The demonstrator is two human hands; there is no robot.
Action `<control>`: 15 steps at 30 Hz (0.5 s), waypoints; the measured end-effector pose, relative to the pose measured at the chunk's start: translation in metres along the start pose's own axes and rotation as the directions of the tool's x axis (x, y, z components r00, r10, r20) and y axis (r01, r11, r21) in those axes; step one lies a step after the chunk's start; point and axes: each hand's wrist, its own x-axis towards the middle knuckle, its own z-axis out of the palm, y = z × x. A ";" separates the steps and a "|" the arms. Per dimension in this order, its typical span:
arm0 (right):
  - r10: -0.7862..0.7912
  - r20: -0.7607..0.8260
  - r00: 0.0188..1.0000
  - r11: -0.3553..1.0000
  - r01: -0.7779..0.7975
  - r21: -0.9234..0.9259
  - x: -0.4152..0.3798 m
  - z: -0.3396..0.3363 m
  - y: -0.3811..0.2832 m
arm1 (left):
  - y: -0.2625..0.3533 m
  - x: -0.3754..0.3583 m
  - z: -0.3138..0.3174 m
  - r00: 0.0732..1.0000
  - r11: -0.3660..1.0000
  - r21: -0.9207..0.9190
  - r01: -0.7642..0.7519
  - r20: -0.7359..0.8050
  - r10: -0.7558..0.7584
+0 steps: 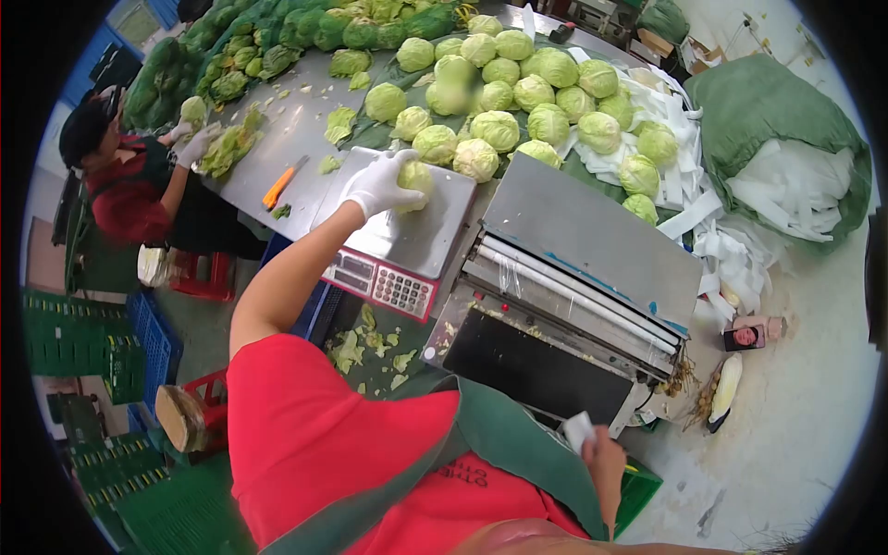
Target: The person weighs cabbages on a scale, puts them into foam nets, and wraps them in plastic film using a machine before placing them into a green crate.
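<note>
My left hand (377,185), in a white glove, has its fingers closed round a pale green cabbage (416,183). It is over the metal plate of a digital scale (435,242) with a red body and a keypad. At the lower right, close to my apron, my bare right hand (606,458) is closed on a small white piece (579,431). Beside that hand lies the black plate (532,363) of a film-wrapping machine (583,242). Several trimmed cabbages (495,129) are heaped just past the scale and the machine.
An orange-handled knife (276,190) lies left of the scale on the metal table (296,111). A co-worker (139,190) in white gloves handles cabbage at the far left. Green net sacks (305,28) line the back; a large green sack (768,111) stands at the right. Crates (74,333) stand lower left.
</note>
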 end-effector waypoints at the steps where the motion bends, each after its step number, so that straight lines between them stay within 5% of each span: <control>1: -0.071 -0.104 0.992 0.996 0.077 0.049 0.003 -0.018 -0.011 | 0.009 -0.006 -0.003 0.999 0.999 0.014 0.040 0.022 -0.040; 4: -0.177 -0.322 0.930 0.945 0.252 0.208 0.009 -0.039 -0.028 | 0.002 -0.014 0.016 0.975 0.994 0.027 -0.104 -0.193 0.107; 9: -0.272 -0.367 0.890 0.881 0.384 0.277 0.002 -0.038 -0.018 | 0.022 -0.030 0.008 0.994 0.998 -0.058 -0.008 -0.112 0.001; 11: -0.238 -0.389 0.890 0.864 0.377 0.335 -0.001 -0.039 -0.010 | 0.040 -0.038 0.011 0.886 0.966 -0.225 -0.124 -0.463 0.005; 13: -0.280 -0.415 0.866 0.840 0.430 0.330 0.004 -0.041 0.003 | 0.067 -0.057 0.032 0.757 0.820 -0.479 -0.312 -0.647 -0.090; 14: -0.252 -0.432 0.866 0.804 0.436 0.404 0.006 -0.046 0.004 | 0.095 -0.078 0.037 0.751 0.778 -0.545 -0.311 -0.643 -0.151; 15: -0.219 -0.445 0.868 0.762 0.437 0.477 0.007 -0.050 0.005 | 0.138 -0.107 0.037 0.853 0.503 -0.817 -0.282 -0.453 -0.259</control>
